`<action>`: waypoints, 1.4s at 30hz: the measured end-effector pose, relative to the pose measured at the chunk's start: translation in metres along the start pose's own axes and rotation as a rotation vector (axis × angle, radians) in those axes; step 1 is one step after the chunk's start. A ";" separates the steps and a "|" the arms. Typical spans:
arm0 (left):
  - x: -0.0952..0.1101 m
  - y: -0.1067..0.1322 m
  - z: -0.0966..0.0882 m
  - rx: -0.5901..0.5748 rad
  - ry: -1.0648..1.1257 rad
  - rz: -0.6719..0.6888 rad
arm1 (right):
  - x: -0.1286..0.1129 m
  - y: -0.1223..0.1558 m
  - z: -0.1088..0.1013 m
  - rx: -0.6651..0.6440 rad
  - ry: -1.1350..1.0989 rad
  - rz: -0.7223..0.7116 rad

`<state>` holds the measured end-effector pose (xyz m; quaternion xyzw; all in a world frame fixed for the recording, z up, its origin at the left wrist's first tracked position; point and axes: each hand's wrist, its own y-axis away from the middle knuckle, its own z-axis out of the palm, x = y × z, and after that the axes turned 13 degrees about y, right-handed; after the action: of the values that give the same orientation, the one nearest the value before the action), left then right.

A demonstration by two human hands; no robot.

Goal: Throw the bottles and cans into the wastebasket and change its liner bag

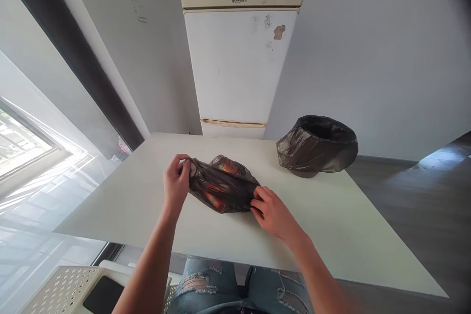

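Note:
A thin, dark plastic bag (235, 191) lies on the white table, stretched sideways between my hands. Orange-red items show through its film, but their kind is hard to make out. My left hand (177, 181) pinches the bag's left end, thumb and fingers closed on the plastic. On the opposite side, my right hand (274, 213) grips the bag's right edge with bent fingers. Further back at the right stands a bin (316, 149) lined with a similar dark bag folded over its rim.
The white table (121, 196) spans the area before me. Behind it stands a white fridge (239, 64) against a grey wall. At lower left a perforated plastic basket (61, 284) sits beside a dark, flat rectangular object (103, 297). A bright window (22, 142) is at far left.

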<state>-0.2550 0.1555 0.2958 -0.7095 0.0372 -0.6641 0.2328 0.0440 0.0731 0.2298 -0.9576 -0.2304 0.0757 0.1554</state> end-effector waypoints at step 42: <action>0.018 0.108 -0.021 -0.464 -0.389 0.699 | -0.069 0.004 0.003 -0.408 -0.156 0.194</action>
<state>-0.2454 0.0475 0.2717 -0.7991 0.3775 -0.3745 0.2806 -0.0157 0.0386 0.2310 -0.9780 -0.1593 0.1162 -0.0675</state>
